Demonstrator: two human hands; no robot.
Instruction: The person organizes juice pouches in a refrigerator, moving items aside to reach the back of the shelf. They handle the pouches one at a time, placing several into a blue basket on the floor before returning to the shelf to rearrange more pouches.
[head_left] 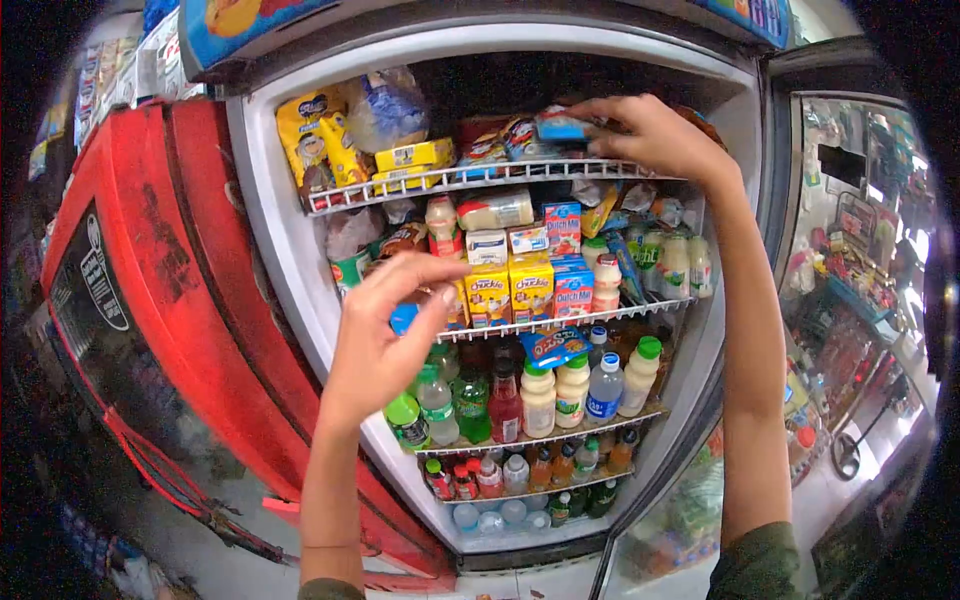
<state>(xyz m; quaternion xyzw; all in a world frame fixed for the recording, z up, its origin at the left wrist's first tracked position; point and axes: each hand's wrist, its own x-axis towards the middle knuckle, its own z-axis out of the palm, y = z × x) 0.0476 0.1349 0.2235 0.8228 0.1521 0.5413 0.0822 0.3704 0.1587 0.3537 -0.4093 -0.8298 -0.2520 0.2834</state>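
My right hand (625,130) reaches to the top shelf, its fingers closed at a small blue-and-white pack (563,125) lying on other snack packs. My left hand (395,320) is in front of the second shelf, thumb and fingers apart, near the yellow Chuckie cartons (490,297). A blue item (404,319) shows behind its palm; contact cannot be made out. Beside the yellow cartons stand Dutch Mill boxes (573,287), with another Dutch Mill box (562,228) on top. Yellow boxes (414,156) lie at the left of the top shelf.
The cooler's lower shelves hold bottles (538,400) and a blue snack pack (553,347). Its glass door (850,300) stands open at the right. A red cooler (190,250) is at the left. White wire edges (480,178) run along the shelf fronts.
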